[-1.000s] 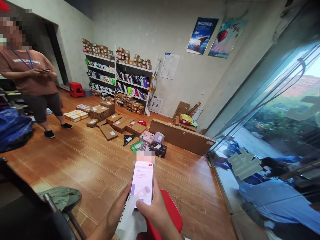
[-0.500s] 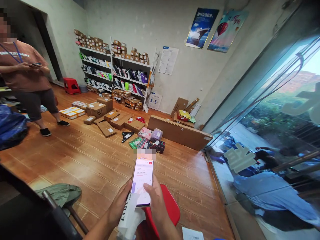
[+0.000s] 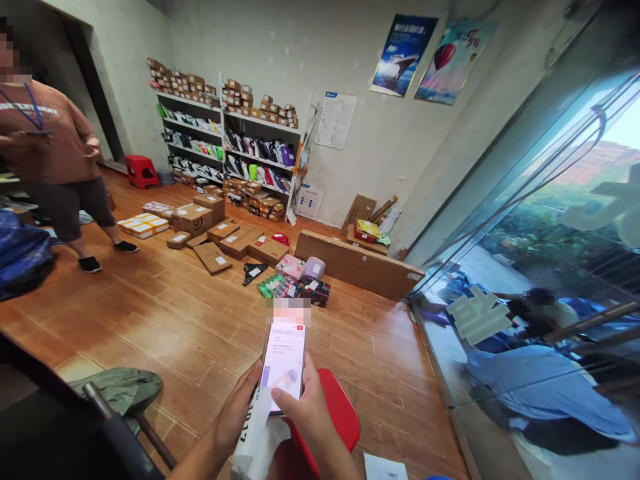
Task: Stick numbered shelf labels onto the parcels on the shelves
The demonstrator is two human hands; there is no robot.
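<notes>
I hold a lit smartphone [image 3: 283, 363] upright in front of me, low in the middle of the view. My left hand [image 3: 237, 417] grips its left edge and also pins a white parcel bag [image 3: 257, 437] with black print under the phone. My right hand [image 3: 306, 413] wraps the right side, thumb resting on the lower screen. A red plastic stool [image 3: 337, 413] stands just beneath my hands.
Cardboard parcels [image 3: 215, 237] and small packets [image 3: 293, 283] lie scattered on the wooden floor. A long flat carton [image 3: 357, 267] rests near the wall, parcel shelves [image 3: 230, 150] behind. A person in a brown shirt [image 3: 47, 143] stands far left. Glass front [image 3: 540, 280] on the right; dark chair [image 3: 60, 427] lower left.
The phone rose slightly and my right thumb slid lower on the screen. The person at left lowered their phone hand and shifted their arms.
</notes>
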